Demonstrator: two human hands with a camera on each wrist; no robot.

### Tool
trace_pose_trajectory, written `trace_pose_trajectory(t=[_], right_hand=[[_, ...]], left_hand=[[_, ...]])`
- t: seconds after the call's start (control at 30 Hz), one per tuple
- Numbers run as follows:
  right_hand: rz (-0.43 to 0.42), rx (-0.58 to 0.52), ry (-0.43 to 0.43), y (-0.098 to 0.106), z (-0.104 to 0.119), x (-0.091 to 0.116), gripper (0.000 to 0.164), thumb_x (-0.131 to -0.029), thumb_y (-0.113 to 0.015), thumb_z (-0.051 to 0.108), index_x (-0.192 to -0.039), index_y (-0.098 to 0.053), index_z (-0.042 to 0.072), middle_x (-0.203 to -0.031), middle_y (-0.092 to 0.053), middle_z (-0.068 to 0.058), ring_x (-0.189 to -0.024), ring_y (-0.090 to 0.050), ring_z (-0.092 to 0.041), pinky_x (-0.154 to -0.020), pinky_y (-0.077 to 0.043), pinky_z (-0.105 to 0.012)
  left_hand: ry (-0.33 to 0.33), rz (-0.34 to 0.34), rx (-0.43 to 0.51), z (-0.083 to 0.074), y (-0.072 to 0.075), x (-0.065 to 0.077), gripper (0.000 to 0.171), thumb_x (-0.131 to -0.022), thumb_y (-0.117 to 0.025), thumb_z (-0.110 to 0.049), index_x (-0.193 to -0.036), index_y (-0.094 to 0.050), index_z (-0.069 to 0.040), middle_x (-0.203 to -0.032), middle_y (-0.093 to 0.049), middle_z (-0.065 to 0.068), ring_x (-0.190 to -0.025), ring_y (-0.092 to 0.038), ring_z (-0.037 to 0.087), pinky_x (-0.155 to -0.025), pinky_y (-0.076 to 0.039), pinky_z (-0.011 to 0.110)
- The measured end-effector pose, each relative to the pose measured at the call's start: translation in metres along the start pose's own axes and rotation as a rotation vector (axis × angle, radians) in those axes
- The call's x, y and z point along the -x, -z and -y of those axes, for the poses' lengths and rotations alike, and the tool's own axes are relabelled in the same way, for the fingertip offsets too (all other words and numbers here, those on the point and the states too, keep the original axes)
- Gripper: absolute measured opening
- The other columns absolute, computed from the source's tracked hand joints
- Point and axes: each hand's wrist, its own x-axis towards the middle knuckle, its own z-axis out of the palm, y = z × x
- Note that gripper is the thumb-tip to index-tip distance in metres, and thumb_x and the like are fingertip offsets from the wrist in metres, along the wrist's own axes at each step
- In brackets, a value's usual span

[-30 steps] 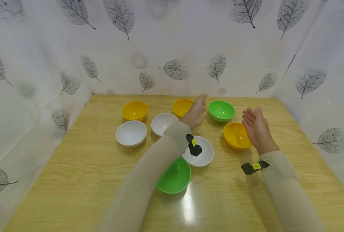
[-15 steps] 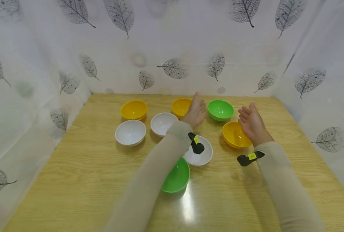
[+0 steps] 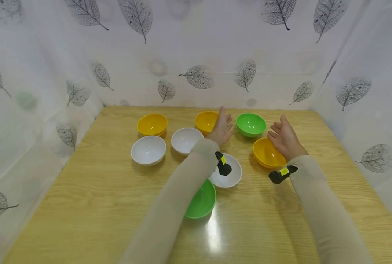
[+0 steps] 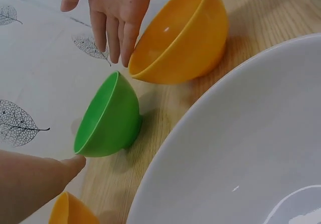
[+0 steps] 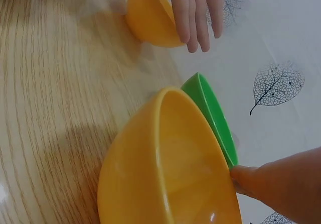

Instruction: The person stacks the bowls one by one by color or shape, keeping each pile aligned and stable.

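Note:
My left hand (image 3: pixel 221 129) is held open above the table, fingers extended, just left of the back green bowl (image 3: pixel 251 125). It partly covers an orange bowl (image 3: pixel 204 122) behind it. My right hand (image 3: pixel 285 139) hovers over the right edge of another orange bowl (image 3: pixel 265 154), palm turned inward and fingers loosely extended. Neither hand holds anything. Below my left wrist a white bowl (image 3: pixel 231 173) is partly hidden. The left wrist view shows that white bowl (image 4: pixel 241 133) large in front, with the green bowl (image 4: pixel 113 118) near my left fingertips.
Two white bowls (image 3: pixel 148 150) (image 3: pixel 185 141) and an orange bowl (image 3: pixel 152 125) stand on the left. A front green bowl (image 3: pixel 202 200) is partly behind my left forearm. A leaf-print curtain (image 3: pixel 182 44) rises behind the wooden table (image 3: pixel 83 205).
My right hand has shifted left and slightly up, further over the orange bowl. My left hand has turned a little, its fingers dropping slightly to the left. The bowls stay put.

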Motion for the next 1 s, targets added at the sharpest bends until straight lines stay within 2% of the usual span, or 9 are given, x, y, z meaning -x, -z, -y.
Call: trace_pose_trajectory(t=[0.23,0.43,0.7,1.0], right_hand=[[0.010,-0.014,-0.034,0.000,0.003,-0.009,0.082,-0.094,-0.024,0.059,-0.146,0.020,0.013,-0.151,0.021,-0.004,-0.137,0.012,-0.021,-0.109,-0.005,-0.026],[-0.001,-0.007,-0.054,-0.002,0.002,-0.013,0.083,-0.093,-0.023,0.061,-0.146,0.020,0.014,-0.151,0.021,-0.007,-0.137,0.011,-0.021,-0.109,-0.005,-0.028],[-0.001,0.011,-0.069,-0.002,-0.006,-0.016,0.081,-0.093,-0.023,0.060,-0.147,0.018,0.015,-0.151,0.020,-0.011,-0.137,0.010,-0.023,-0.109,-0.004,-0.029],[-0.011,0.030,-0.035,-0.002,0.000,-0.017,0.078,-0.095,-0.022,0.058,-0.147,0.018,0.016,-0.150,0.024,-0.007,-0.136,0.013,-0.020,-0.109,-0.003,-0.028]], left_hand=[[-0.008,0.011,-0.029,0.001,-0.003,-0.002,0.075,-0.097,-0.023,-0.058,-0.147,-0.022,-0.002,-0.151,-0.020,0.013,-0.136,-0.017,0.029,-0.110,-0.017,0.040],[0.007,0.041,-0.117,0.005,-0.004,-0.004,0.078,-0.096,-0.021,-0.061,-0.149,-0.017,-0.003,-0.153,-0.013,0.013,-0.138,-0.012,0.027,-0.111,-0.013,0.038],[0.084,0.099,-0.166,0.011,0.003,-0.006,0.081,-0.094,-0.022,-0.063,-0.150,-0.010,-0.006,-0.153,-0.007,0.016,-0.138,-0.008,0.027,-0.111,-0.010,0.040],[0.063,0.109,-0.246,0.011,-0.001,-0.012,0.081,-0.092,-0.024,-0.066,-0.151,-0.011,-0.012,-0.155,0.001,0.010,-0.139,0.000,0.025,-0.109,-0.009,0.047]])
